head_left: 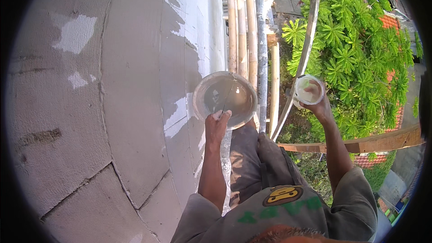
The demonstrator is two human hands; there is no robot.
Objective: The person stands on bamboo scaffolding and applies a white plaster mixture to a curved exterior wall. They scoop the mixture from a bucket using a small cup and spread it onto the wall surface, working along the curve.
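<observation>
My left hand (217,123) is closed on the thin wire handle of a round grey bucket (200,90), which hangs beside the wall with murky, greyish liquid in it. My right hand (318,110) holds a small white translucent plastic container (302,85) out to the right, fingers around its side; some pale stuff shows inside it.
A grey block wall (130,85) with patchy white coating fills the left. Bamboo scaffold poles (240,27) run beside it, with a curved pole (311,18) and a wooden rail (378,138) on the right. Far below are leafy trees (342,54), tiled roofs and paving.
</observation>
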